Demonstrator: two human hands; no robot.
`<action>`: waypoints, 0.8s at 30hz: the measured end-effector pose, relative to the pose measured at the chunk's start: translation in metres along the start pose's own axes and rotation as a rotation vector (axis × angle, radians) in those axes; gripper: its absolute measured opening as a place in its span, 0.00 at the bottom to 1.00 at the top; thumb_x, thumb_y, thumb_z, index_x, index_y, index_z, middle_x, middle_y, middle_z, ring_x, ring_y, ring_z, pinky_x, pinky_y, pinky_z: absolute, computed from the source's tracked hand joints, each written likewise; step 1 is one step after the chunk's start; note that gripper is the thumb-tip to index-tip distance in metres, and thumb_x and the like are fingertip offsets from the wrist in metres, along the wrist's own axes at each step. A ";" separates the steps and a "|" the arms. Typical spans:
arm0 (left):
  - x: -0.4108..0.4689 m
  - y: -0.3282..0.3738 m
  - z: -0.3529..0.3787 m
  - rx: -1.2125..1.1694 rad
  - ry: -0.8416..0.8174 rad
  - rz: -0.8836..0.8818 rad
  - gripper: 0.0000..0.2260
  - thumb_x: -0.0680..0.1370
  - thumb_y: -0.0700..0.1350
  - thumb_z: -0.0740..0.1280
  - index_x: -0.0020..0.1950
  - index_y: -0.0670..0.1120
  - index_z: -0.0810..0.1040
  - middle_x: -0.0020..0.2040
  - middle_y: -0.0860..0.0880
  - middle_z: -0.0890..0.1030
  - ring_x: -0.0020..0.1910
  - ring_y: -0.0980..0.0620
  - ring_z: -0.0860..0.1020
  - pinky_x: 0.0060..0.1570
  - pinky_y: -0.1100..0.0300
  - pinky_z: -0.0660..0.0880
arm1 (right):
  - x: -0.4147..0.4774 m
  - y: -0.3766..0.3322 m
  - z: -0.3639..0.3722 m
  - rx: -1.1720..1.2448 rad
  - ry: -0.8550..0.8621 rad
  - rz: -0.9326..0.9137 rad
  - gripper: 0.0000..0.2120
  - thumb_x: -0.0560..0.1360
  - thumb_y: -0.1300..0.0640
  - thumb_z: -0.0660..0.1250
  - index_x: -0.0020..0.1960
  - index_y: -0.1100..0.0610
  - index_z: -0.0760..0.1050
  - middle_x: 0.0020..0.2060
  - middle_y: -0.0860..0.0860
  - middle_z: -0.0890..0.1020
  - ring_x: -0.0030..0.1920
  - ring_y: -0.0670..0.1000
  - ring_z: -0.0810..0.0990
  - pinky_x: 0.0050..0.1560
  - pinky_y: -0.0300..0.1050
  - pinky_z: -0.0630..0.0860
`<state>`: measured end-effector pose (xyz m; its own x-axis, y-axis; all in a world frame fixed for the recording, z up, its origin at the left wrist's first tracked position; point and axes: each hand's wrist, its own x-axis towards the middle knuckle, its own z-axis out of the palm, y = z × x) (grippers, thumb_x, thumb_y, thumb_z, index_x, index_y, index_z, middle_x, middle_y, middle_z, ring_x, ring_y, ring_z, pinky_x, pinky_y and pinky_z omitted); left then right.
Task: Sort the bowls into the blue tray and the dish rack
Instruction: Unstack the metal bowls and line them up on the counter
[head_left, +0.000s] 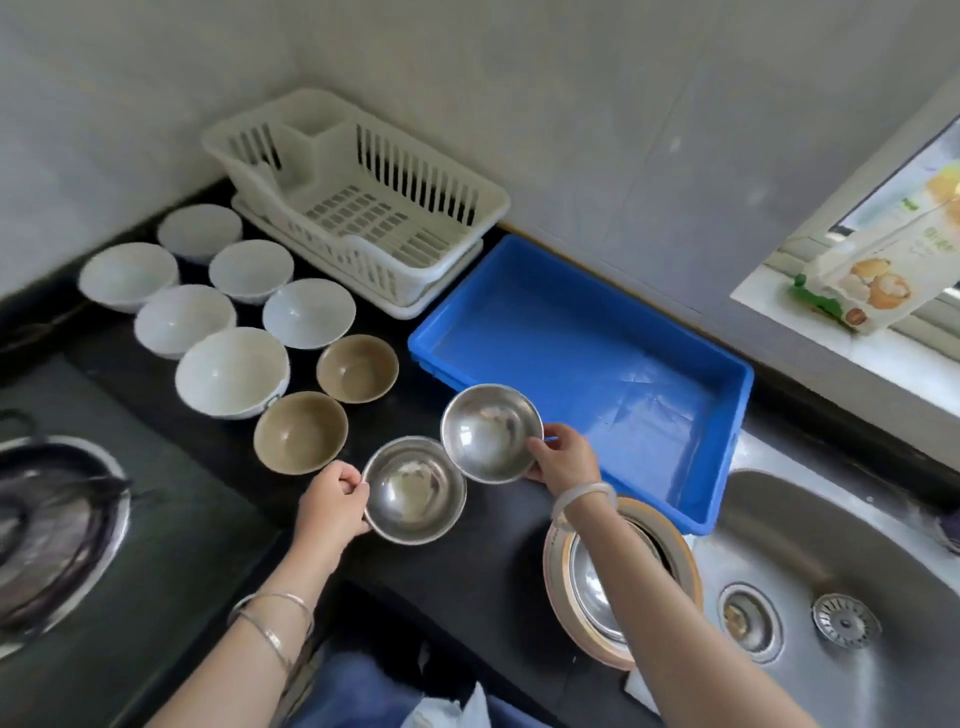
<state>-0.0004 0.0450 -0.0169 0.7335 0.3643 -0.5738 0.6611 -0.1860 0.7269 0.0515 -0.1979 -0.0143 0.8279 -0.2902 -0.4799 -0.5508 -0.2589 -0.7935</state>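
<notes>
My left hand (332, 501) grips the left rim of a steel bowl (413, 491) low over the black counter. My right hand (563, 460) pinches the right rim of a second steel bowl (491, 431), raised and tilted beside the blue tray (582, 364), whose inside holds nothing. The white dish rack (358, 197) stands behind it against the wall and holds no bowls. Two brown bowls (300, 431) (357, 368) sit left of the steel ones. Several white bowls (231, 371) cluster further left.
A gas hob burner (47, 530) is at the left. The steel sink (841, 587) lies at the right, with a round orange-rimmed lidded pot (613, 577) beside it under my right forearm. A carton (857, 280) leans on the window sill.
</notes>
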 end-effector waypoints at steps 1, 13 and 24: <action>0.002 -0.006 -0.003 -0.013 0.021 -0.020 0.04 0.77 0.36 0.62 0.42 0.41 0.72 0.47 0.40 0.77 0.45 0.45 0.77 0.38 0.55 0.78 | 0.004 -0.003 0.010 -0.011 -0.019 0.009 0.04 0.74 0.62 0.63 0.49 0.58 0.74 0.41 0.53 0.78 0.35 0.52 0.81 0.33 0.39 0.80; 0.022 -0.036 -0.026 -0.079 0.122 -0.117 0.02 0.76 0.35 0.61 0.43 0.38 0.71 0.43 0.42 0.75 0.37 0.48 0.75 0.39 0.54 0.78 | 0.034 -0.003 0.086 0.010 -0.132 0.208 0.05 0.76 0.63 0.63 0.49 0.56 0.71 0.38 0.51 0.77 0.35 0.48 0.80 0.43 0.45 0.81; 0.032 -0.042 -0.026 -0.086 0.144 -0.111 0.04 0.76 0.35 0.62 0.43 0.43 0.73 0.42 0.48 0.75 0.38 0.49 0.76 0.36 0.56 0.77 | 0.043 -0.003 0.101 0.121 -0.108 0.273 0.06 0.76 0.62 0.63 0.52 0.56 0.71 0.41 0.52 0.77 0.46 0.53 0.79 0.42 0.44 0.80</action>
<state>-0.0087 0.0879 -0.0555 0.6226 0.5058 -0.5971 0.7163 -0.0611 0.6952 0.0992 -0.1165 -0.0704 0.6614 -0.2331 -0.7129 -0.7428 -0.0719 -0.6657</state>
